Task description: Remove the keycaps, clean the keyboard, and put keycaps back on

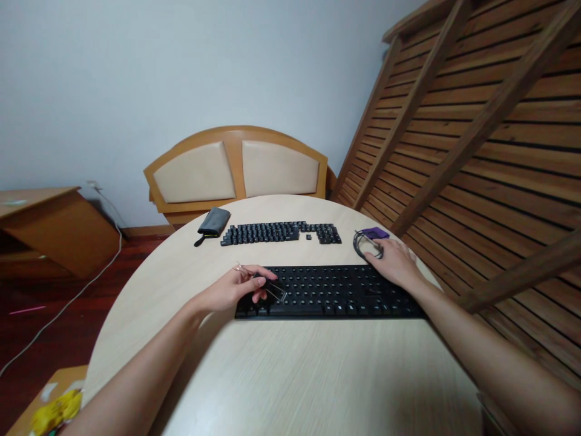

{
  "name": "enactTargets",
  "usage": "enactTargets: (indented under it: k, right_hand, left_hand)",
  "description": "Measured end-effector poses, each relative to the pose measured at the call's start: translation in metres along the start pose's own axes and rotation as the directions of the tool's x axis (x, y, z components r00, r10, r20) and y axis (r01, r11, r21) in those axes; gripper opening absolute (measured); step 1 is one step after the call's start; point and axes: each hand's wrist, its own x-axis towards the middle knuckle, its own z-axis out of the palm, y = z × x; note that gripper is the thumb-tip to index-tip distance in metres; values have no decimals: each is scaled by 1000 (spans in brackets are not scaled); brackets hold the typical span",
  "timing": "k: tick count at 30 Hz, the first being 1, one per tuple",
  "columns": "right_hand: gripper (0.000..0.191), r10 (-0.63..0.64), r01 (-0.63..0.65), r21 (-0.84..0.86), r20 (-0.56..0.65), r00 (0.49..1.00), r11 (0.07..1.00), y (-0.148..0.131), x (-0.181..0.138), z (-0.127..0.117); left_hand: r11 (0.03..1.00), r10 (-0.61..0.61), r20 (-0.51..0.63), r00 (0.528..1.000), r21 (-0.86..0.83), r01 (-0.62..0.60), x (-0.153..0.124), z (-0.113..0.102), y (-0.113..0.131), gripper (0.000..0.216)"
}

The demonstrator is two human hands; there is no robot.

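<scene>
A black keyboard base (331,293) with its keycaps off lies across the round table in front of me. My left hand (236,287) rests at its left end, fingers pinched on a thin wire keycap puller (272,290) that points down at the board. My right hand (394,261) lies flat on the keyboard's far right corner, fingers stretched toward a coiled black cable (363,245). Farther back, several loose black keycaps (281,232) are laid out in rows in the shape of a keyboard.
The light wood table (290,369) fills the foreground. A grey pouch (212,223) lies at the back left, a purple item (374,232) by the cable. A padded wooden headboard (236,166) stands behind; a slatted wooden frame (476,133) leans at right.
</scene>
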Motion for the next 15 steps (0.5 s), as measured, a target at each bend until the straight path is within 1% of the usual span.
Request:
enactTargets:
  k: [4, 6, 8, 10, 11, 12, 13, 14, 15]
  right_hand:
    - [52, 46, -44, -22, 63, 997, 999, 1, 7, -4]
    - [49, 59, -57, -23, 77, 995, 998, -5, 10, -10]
    - [49, 35, -35, -1, 75, 997, 999, -21, 12, -18]
    - [44, -66, 61, 61, 79, 995, 996, -50, 9, -26]
    - [41, -143, 133, 109, 93, 985, 985, -70, 5, -29]
    - [37, -236, 214, 169, 117, 965, 962, -93, -1, -31]
    - [33, -329, 292, 236, 140, 934, 927, -117, -8, -33]
    - [30, -443, 373, 332, 165, 881, 866, -142, -16, -34]
    - [31, -577, 424, 508, 188, 795, 750, -166, -24, -34]
  left_hand:
    - [996, 0, -191, 981, 85, 17, -1, -21, 3, 33]
    - [988, 23, -236, 971, 151, 14, -2, -27, 5, 35]
    - [981, 44, -250, 967, 195, 6, -2, -30, 7, 36]
    - [978, 59, -257, 965, 210, -4, -2, -31, 8, 35]
    - [975, 65, -255, 965, 221, -7, -3, -30, 8, 35]
    - [972, 68, -248, 966, 234, -9, -3, -30, 8, 34]
    - [969, 69, -237, 969, 246, -8, -3, -29, 8, 35]
    - [967, 70, -227, 971, 256, -9, -3, -28, 8, 36]
    - [964, 75, -220, 973, 266, -14, -3, -27, 9, 38]
